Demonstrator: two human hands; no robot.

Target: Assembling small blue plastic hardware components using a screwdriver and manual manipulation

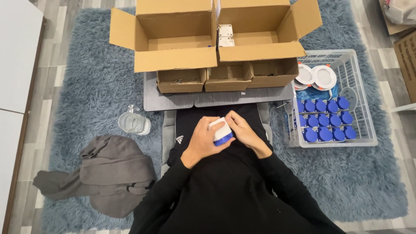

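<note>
Over the lap, both hands [225, 134] clasp a white-and-blue part [221, 131], clear of the boxes [225, 78]

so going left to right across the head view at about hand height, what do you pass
grey jacket → clear glass jar → left hand → white and blue part held by both hands → right hand → white basket of blue caps
</note>
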